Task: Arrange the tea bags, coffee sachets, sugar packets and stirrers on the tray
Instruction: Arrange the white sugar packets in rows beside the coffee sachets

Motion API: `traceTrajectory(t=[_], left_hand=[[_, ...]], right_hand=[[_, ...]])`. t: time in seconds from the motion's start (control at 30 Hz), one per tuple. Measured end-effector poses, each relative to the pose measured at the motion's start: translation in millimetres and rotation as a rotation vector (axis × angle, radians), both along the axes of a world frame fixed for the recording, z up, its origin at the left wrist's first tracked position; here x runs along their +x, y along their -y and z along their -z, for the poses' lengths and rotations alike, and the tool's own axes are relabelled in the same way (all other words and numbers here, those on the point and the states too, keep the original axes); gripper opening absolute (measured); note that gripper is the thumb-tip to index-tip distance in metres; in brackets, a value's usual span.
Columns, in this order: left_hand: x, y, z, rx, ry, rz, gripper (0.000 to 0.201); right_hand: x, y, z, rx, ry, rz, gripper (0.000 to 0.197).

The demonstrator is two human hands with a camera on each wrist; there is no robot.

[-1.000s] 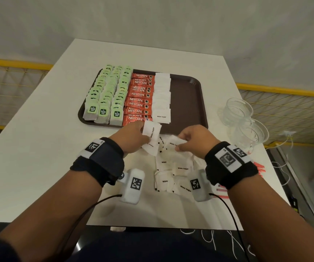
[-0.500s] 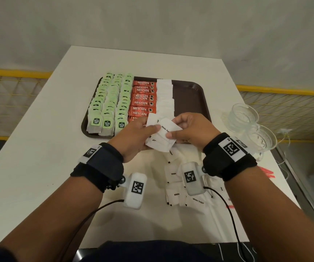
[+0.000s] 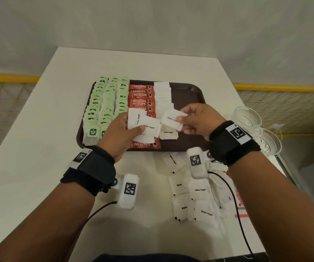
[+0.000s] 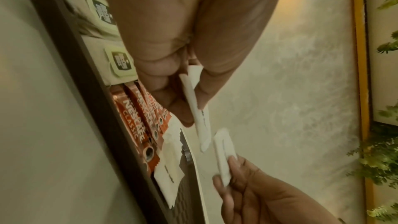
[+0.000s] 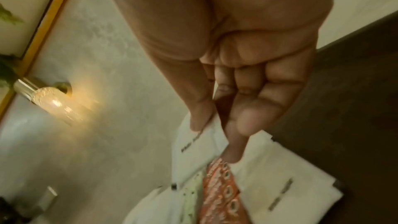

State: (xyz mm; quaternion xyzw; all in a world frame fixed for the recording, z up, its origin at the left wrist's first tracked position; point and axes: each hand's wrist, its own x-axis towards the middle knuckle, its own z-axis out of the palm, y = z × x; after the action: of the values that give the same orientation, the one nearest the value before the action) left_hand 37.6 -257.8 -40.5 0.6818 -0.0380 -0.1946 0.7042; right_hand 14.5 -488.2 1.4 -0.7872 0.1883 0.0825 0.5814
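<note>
While the green tea bags (image 3: 106, 106) stand in three rows along the left side of the brown tray (image 3: 189, 95), the red coffee sachets (image 3: 142, 96) lie stacked in a column just to their right, and a column of white sugar packets (image 3: 162, 93) runs beside those. The rest of the tray, to the right of the sugar column, shows bare brown surface. The tray sits on the white counter (image 3: 39, 148).

The left hand (image 3: 121, 132) hovers above the near edge of the tray, over the coffee column. Its grip is closed on a small fan of sugar packets (image 3: 143, 124), thumb on top and fingers beneath; the left wrist view shows these packets edge-on, pinched between thumb and fingers (image 4: 172, 89). One more sugar packet (image 3: 168, 134) lies flat on the tray just below the held ones.

The right hand (image 3: 197, 120) hangs over the middle of the tray, a little apart from the left hand. Its grip is closed on a single sugar packet (image 3: 173, 120), pinched between thumb and fingertips (image 5: 237, 142), and tilted toward the left hand's fan.

On the counter, in front of the tray and under the right wrist, a loose pile of sugar packets (image 3: 196, 199) lies scattered. Thin red stirrers (image 3: 241, 215) peek out at the pile's right edge. Further right, two clear glass cups (image 3: 258, 129) stand near the counter's edge.
</note>
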Motion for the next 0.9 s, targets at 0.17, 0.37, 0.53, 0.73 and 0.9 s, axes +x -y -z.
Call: traceTrajectory(t=[0.17, 0.37, 0.53, 0.73, 0.9], left_hand=[[11, -9, 4, 0.032, -0.02, -0.042, 0.031], [18, -11, 6, 0.082, -0.015, -0.033, 0.038], [18, -9, 5, 0.043, -0.044, -0.001, 0.037], [14, 0, 3, 0.001, -0.063, 0.046, 0.038], [8, 12, 3, -0.009, -0.056, 0.065, 0.041]], right_hand=[[7, -2, 15, -0.348, -0.229, -0.157, 0.014], [22, -13, 27, -0.476, -0.259, -0.154, 0.02], [30, -13, 36, -0.612, -0.298, -0.177, 0.028], [21, -12, 24, -0.786, -0.092, -0.118, 0.037], [3, -25, 3, -0.276, 0.019, -0.187, 0.028]])
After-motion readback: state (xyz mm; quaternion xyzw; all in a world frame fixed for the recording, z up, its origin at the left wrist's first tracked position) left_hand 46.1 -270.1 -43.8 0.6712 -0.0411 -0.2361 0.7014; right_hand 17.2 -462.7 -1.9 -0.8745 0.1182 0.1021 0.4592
